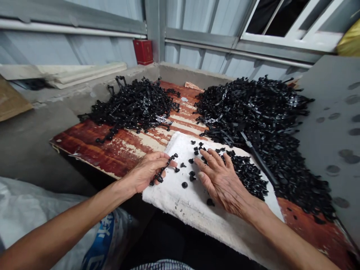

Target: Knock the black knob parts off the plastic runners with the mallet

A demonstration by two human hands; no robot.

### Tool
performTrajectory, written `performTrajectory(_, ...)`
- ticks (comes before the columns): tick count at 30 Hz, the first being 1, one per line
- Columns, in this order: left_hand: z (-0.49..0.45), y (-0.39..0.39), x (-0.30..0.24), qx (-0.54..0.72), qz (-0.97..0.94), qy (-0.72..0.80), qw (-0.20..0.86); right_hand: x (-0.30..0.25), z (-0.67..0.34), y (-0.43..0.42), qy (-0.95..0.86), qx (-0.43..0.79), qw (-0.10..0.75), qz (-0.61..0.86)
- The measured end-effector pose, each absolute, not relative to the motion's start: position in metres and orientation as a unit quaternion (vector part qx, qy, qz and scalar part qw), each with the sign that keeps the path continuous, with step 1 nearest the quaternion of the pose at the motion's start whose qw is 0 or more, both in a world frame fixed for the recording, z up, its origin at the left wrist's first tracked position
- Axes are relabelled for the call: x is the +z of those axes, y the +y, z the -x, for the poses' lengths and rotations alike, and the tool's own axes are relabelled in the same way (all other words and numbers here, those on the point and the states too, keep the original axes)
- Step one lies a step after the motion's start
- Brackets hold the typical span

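At the left edge of the white cloth (168, 197), the left hand (150, 168) pinches a knobbed black strip (161, 174), presumably leaving its length accessible, while the right hand (221, 180), spread over loose black studs (192, 174) laid within reach, may or may not touch them.

Bare forearms (75, 219) reach forward; the left hand (154, 167) pinches, the right hand (222, 180) spreads palm-down.

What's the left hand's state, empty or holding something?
Holding something: the left hand grips a black strip, fingertips showing beyond it.
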State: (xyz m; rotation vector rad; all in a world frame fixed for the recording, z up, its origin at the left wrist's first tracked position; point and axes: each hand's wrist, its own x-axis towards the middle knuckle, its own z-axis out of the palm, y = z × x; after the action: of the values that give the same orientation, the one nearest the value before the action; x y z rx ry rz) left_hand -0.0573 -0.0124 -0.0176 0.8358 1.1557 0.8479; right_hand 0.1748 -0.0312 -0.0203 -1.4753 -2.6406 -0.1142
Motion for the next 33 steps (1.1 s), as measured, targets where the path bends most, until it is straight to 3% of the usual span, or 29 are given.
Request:
performTrajectory(10, 0.058, -0.014, -0.027, 0.369, -0.442, 0.468, 0.671, -0.015, -0.161, -0.020, -0.874, -0.007, 0.027, 0.484)
performTrajectory(33, 0.060, -0.012, -0.029, 0.363, -0.417, 0.490, 0.674, -0.009, -0.158, 0.000, -0.848, -0.050, 0.053, 0.525)
